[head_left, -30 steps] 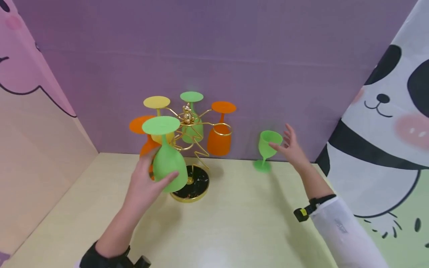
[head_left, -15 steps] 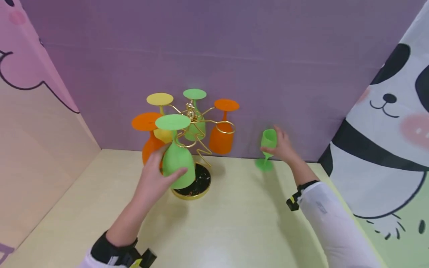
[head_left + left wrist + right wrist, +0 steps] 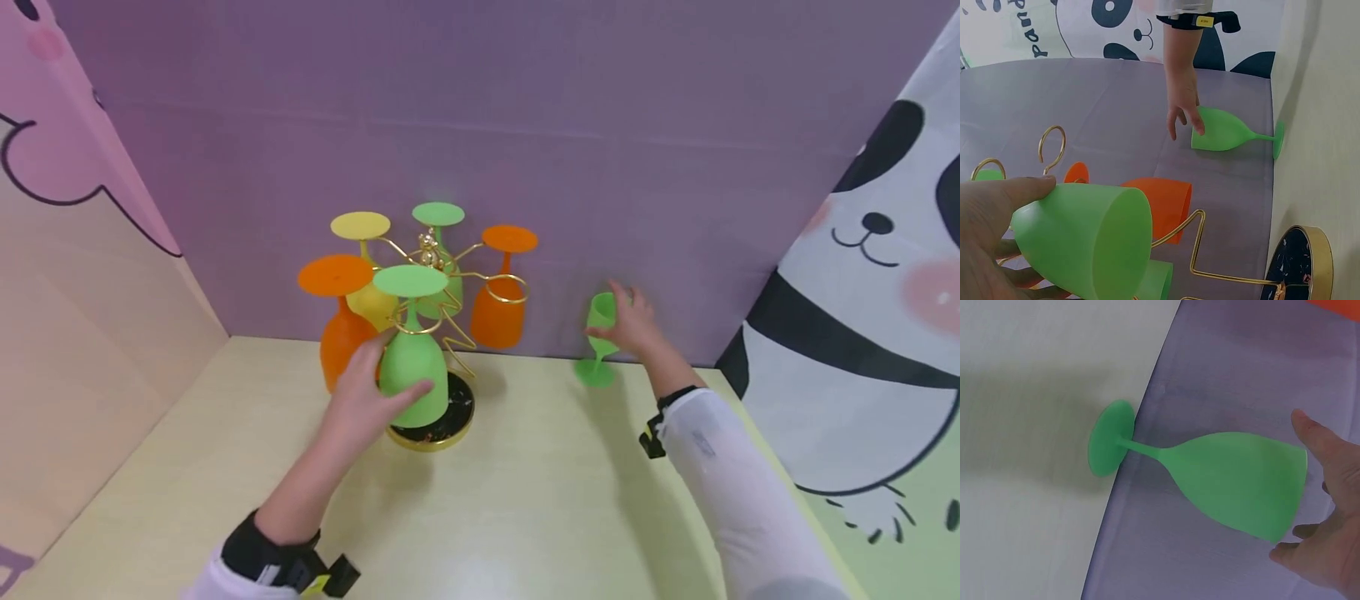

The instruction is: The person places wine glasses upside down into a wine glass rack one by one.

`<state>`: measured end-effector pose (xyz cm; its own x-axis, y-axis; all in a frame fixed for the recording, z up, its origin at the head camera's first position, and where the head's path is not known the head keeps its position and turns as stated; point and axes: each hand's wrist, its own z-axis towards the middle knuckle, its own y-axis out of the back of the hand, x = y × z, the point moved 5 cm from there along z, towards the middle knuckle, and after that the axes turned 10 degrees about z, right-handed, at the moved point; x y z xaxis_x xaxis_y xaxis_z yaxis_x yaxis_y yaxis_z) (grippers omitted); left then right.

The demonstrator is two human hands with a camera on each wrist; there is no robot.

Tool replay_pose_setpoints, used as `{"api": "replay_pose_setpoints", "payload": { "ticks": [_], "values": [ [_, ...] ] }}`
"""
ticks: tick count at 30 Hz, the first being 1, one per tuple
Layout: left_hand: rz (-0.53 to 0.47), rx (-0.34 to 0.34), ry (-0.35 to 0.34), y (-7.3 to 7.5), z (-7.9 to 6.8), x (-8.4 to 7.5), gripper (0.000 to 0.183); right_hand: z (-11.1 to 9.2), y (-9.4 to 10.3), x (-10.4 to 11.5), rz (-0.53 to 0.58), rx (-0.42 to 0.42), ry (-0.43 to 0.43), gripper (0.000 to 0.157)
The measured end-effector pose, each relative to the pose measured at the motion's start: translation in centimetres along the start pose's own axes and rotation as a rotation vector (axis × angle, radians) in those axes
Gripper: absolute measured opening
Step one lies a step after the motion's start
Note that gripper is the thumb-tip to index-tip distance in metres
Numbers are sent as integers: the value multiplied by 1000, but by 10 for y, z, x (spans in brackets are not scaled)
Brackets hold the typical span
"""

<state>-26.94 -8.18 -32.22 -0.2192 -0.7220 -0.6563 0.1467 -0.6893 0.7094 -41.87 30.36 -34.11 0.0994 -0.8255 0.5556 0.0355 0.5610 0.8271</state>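
Observation:
My left hand [image 3: 363,408] holds a green wine glass [image 3: 416,379] upside down, fingers and thumb round its bowl. Its stem sits at a front ring of the gold wire glass rack [image 3: 459,404], the foot above the ring. In the left wrist view, the bowl of this glass [image 3: 1079,234] opens away from the palm. Over to the right, a second green wine glass [image 3: 600,315] stands upright on the table by the wall. My right hand [image 3: 636,325] reaches round its rim from the right. Fingers and thumb are spread at the rim [image 3: 1291,494] in the right wrist view.
Other glasses hang upside down on the rack: an orange one [image 3: 341,346] at left, a yellow one [image 3: 360,225] and a green one [image 3: 438,214] behind, another orange one [image 3: 497,323] at right. A purple cloth wall [image 3: 480,150] backs the pale table [image 3: 525,492].
My left hand has carried its green glass rightward, bringing the stem into the rack's front ring. My right hand has moved left to the rim of the standing green glass.

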Motion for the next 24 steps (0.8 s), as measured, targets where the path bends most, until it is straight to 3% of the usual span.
{"api": "replay_pose_setpoints", "payload": {
  "ticks": [11,24],
  "values": [
    [-20,42,18,-11,5,-2,87,6,-4,-9,-134,172,-38,84],
    [-48,4,4,-15,3,2,87,10,0,7,-153,200,-24,71]
  ]
}}
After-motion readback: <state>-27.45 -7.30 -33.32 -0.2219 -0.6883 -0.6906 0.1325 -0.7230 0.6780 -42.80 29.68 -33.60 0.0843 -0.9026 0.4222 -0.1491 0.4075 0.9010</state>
